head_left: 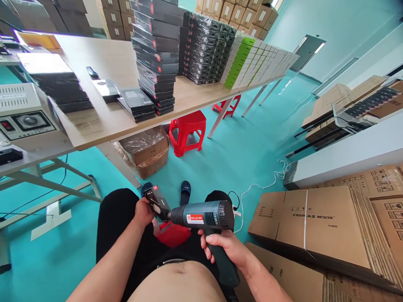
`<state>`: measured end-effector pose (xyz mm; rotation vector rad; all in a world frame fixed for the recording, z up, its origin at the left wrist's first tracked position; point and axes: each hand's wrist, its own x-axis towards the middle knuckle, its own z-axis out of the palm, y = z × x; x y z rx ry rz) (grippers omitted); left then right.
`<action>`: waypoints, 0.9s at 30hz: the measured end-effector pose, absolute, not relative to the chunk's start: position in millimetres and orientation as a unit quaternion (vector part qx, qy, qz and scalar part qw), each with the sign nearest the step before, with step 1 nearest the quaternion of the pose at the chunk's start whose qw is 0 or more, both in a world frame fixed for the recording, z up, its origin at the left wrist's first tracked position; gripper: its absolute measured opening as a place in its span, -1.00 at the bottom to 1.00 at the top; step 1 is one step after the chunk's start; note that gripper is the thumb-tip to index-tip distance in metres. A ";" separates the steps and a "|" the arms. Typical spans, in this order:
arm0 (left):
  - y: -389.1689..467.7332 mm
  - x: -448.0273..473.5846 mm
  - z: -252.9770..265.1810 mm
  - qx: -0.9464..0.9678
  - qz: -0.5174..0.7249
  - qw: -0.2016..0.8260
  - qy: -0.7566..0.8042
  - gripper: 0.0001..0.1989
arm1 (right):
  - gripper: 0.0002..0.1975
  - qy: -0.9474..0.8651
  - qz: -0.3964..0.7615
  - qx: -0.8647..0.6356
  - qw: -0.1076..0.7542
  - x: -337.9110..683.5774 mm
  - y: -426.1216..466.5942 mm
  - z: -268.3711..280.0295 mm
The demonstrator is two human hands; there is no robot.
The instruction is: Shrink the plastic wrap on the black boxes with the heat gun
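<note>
My right hand (pixel 220 245) is wrapped round the handle of a dark teal heat gun (pixel 204 216), whose body lies roughly level across my lap. Its nozzle points left, right up against a small black box (pixel 159 203) with a red mark at its top corner. I cannot tell if nozzle and box touch. That box is tilted in my left hand (pixel 144 212), gripped by its left edge. Beneath both, part of a red seat (pixel 173 234) shows between my legs.
On the wooden table (pixel 195 94) ahead stand a tall stack of black boxes (pixel 159 54), film-wrapped boxes (pixel 203 50) and white-green boxes (pixel 248 63). A grey machine (pixel 28 113) is at left. Red stool (pixel 188 132) and open carton (pixel 146 153) sit below; flattened cartons (pixel 310 226) lie right, beside a white cable (pixel 248 188).
</note>
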<state>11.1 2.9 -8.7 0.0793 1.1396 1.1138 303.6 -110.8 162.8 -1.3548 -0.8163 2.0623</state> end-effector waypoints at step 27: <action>-7.6 3.5 18.5 -0.045 0.432 0.825 0.361 -0.59 | -0.77 -0.434 0.806 -0.382 0.128 270.6 -20.5 183.2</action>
